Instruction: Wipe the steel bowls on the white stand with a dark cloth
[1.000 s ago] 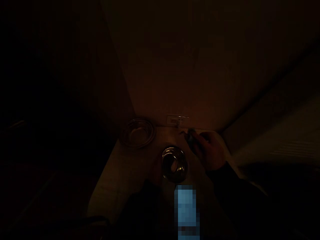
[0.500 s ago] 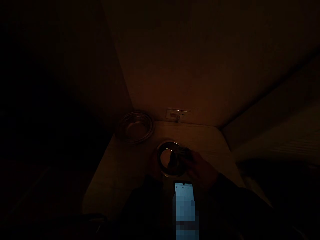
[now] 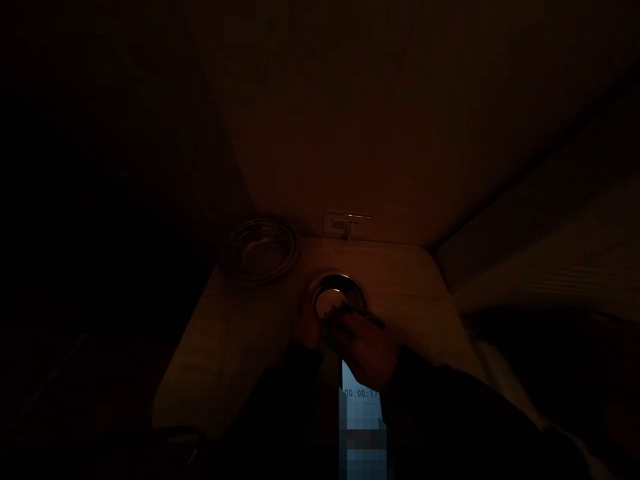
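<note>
In the dim light a round, shiny metal bowl rests on the table. My left hand grips its left rim; shadow hides most of the fingers. Bunched under the fingers of my right hand is a dark cloth, pressed against the bowl's near inner side. That hand covers the lower right part of the bowl. Just below it lies a lit phone showing timer digits, its upper part partly hidden by the hand.
Larger metal dishes, apparently stacked, stand at the table's back left corner. The pale wooden table meets a wall with a socket plate. A dark shape lies beyond the table's right edge.
My right hand has moved left and toward me with the cloth, from the bowl's right side to its near side, now overlapping the phone's top. My left hand stays at the rim.
</note>
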`<action>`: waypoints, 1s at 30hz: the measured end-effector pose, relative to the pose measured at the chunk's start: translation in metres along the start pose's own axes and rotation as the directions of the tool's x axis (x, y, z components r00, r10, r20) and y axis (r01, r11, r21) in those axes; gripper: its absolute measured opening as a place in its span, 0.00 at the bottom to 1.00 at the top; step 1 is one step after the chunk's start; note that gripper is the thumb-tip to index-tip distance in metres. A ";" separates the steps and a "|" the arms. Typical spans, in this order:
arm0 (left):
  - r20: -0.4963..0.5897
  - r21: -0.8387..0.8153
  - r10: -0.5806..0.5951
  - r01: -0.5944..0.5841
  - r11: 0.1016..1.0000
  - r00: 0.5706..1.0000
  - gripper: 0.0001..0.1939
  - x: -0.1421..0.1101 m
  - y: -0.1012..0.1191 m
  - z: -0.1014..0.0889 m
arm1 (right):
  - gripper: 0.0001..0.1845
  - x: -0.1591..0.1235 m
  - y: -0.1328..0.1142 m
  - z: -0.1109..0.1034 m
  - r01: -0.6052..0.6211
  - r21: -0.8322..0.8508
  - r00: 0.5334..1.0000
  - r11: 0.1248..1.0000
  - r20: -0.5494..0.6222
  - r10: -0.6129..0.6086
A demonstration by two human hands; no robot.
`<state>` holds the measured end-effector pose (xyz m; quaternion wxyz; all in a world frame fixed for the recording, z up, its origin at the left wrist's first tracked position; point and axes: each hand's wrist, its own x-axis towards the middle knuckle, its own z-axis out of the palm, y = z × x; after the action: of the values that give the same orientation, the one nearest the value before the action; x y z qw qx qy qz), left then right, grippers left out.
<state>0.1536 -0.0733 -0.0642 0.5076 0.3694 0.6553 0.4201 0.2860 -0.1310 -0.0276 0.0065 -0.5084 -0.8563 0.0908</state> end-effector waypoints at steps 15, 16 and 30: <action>0.058 -0.048 0.000 0.003 0.999 0.998 0.22 0.007 -0.007 0.006 | 0.13 0.009 0.026 -0.003 0.119 -0.030 0.993 0.992 0.030 -0.118; 0.062 -0.051 -0.001 0.004 0.999 0.998 0.22 0.006 -0.006 0.006 | 0.13 0.009 0.027 -0.003 0.118 -0.038 0.993 0.992 0.031 -0.117; 0.096 0.030 0.072 -0.075 0.997 0.993 0.19 0.018 -0.001 0.007 | 0.14 0.005 0.027 0.006 0.149 -0.076 0.988 0.986 -0.037 -0.152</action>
<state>0.1563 -0.0561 -0.0723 0.5160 0.4211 0.6234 0.4097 0.3063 -0.1152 -0.0378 0.0131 -0.4440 -0.8946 0.0479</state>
